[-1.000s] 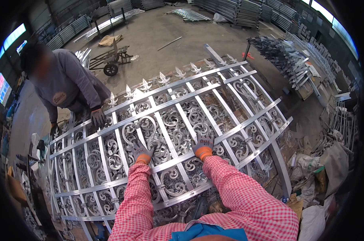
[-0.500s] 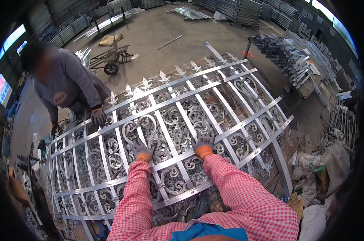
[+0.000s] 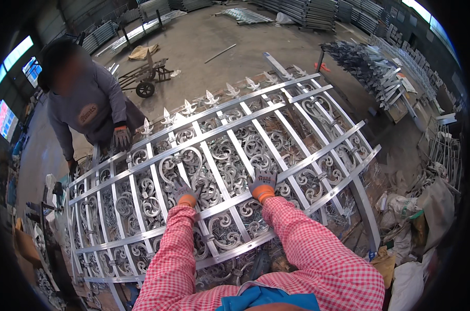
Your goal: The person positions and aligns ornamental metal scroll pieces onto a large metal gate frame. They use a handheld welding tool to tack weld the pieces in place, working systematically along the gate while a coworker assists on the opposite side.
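A large silvery metal fence panel (image 3: 228, 205) lies across the middle, with crossbars, uprights and spear-shaped tips along its far edge. My left hand (image 3: 186, 193), in a grey glove with an orange cuff, rests on its near half, beside a scroll. Its fingers look spread, with the tips partly lost among the metalwork. Gloved the same way, my right hand (image 3: 263, 185) lies over a crossbar next to an upright, fingers pointing away and apart. Scroll ornaments (image 3: 222, 150) fill the gaps between the uprights. At the far left, a co-worker's gloved hand (image 3: 122, 138) touches the panel's far rail.
A co-worker (image 3: 92, 103) stands at the panel's far left. Behind are a two-wheeled cart (image 3: 145, 89) and a loose rod (image 3: 220, 53) on the floor. Spear-tipped bars (image 3: 367, 65) are piled at the far right, with crumpled sacks (image 3: 434, 207) at the near right.
The co-worker has shifted slightly to the right, with the gloved hand moving a little along the rail. My hands stay in nearly the same places on the panel; the view has shifted slightly.
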